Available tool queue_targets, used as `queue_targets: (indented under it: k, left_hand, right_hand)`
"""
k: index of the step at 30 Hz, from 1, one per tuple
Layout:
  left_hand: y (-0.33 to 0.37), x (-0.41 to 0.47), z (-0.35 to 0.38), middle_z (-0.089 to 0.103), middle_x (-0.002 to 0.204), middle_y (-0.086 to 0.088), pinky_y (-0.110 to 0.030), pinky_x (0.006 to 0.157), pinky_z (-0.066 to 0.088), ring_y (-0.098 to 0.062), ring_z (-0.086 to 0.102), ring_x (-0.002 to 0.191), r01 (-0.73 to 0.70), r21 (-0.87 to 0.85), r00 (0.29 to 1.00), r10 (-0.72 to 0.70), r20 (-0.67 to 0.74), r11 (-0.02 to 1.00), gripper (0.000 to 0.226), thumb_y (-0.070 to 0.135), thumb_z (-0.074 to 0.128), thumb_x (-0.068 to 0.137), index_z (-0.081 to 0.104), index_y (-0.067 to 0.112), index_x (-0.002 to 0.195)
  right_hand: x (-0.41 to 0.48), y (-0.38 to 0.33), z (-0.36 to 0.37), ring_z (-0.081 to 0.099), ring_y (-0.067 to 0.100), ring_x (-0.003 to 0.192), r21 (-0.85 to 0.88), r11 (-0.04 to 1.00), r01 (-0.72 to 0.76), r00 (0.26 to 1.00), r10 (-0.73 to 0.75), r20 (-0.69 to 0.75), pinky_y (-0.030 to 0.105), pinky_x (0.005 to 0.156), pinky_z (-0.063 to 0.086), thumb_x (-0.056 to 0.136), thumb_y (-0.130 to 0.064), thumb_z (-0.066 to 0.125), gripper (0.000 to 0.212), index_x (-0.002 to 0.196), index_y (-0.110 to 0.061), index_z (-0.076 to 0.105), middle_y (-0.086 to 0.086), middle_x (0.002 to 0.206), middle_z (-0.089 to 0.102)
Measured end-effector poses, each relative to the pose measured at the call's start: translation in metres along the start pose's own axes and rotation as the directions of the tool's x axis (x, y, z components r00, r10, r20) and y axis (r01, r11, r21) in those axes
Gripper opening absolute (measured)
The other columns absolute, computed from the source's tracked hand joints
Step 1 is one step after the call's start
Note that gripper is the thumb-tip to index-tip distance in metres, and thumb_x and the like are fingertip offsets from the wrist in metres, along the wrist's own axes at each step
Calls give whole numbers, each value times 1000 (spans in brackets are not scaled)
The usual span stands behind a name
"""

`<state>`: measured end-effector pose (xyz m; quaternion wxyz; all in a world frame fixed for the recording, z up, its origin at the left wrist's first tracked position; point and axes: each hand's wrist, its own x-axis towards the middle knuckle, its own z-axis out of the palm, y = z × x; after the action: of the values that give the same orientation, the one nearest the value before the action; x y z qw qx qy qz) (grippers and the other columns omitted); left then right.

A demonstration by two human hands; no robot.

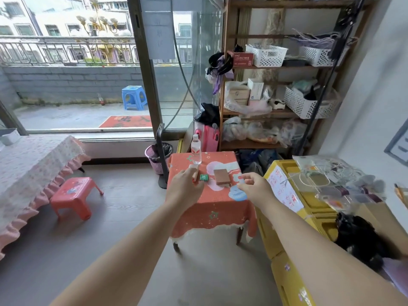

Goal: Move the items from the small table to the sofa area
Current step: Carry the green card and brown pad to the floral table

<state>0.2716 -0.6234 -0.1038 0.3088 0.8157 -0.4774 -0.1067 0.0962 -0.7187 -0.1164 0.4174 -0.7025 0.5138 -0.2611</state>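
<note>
A small table with an orange-red patterned cloth stands in the middle of the room. On it are a clear water bottle at the back, a small green packet and a brown flat box. My left hand is over the table's left side, and its thumb and fingers pinch a small beige block just left of the green packet. My right hand hovers over the table's right side, right of the brown box, with its fingers loosely curled and nothing in them.
A red plastic stool and a table with a pink frilled cloth stand to the left. Yellow crates piled with clutter flank the small table on the right. Behind it are a wooden shelf, a pink suitcase and a bin.
</note>
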Motion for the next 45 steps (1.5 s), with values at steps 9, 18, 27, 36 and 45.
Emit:
queue_targets:
  k: [9, 18, 27, 36, 45]
  left_hand:
    - [-31, 140, 8, 55, 132, -4, -38, 100, 43, -21, 51, 120, 2, 29, 998, -4, 69, 1000, 51, 32, 56, 87, 45, 17, 135]
    - [-47, 230, 55, 58, 124, -6, -30, 82, 44, -19, 54, 103, 90, 4, 984, -89, 155, 996, 47, 27, 54, 87, 48, 15, 132]
    - [-50, 323, 107, 58, 126, -6, -33, 91, 42, -22, 53, 114, 200, 44, 961, -204, 189, 979, 46, 28, 54, 85, 50, 14, 129]
    - [-59, 393, 174, 61, 111, -5, -30, 79, 40, -22, 55, 102, 331, 92, 915, -343, 214, 939, 30, 29, 52, 87, 57, 18, 115]
    - [-109, 405, 238, 61, 123, -8, -28, 74, 41, -27, 58, 107, 449, 133, 832, -468, 299, 884, 47, 27, 57, 82, 52, 15, 128]
  right_hand:
    - [132, -25, 51, 52, 18, 94, -2, 997, -76, 997, 76, 2, 25, 66, 39, 85, -21, 58, 35, 119, -13, 54, 4, 111, 55]
    - [223, -1, 67, 53, 18, 95, -31, 975, -221, 974, 222, 41, 25, 70, 40, 82, -22, 60, 36, 118, -15, 56, 2, 106, 55]
    - [341, 28, 72, 56, 24, 105, -114, 951, -288, 946, 301, 118, 32, 81, 46, 82, -24, 62, 48, 127, -14, 48, 8, 125, 55]
    - [439, 70, 76, 57, 26, 105, -181, 914, -364, 892, 397, 214, 38, 88, 49, 78, -23, 64, 50, 125, -15, 49, 7, 120, 57]
    - [463, 130, 125, 53, 27, 110, -325, 849, -416, 820, 505, 269, 25, 71, 36, 82, -24, 64, 49, 128, -13, 49, 7, 120, 56]
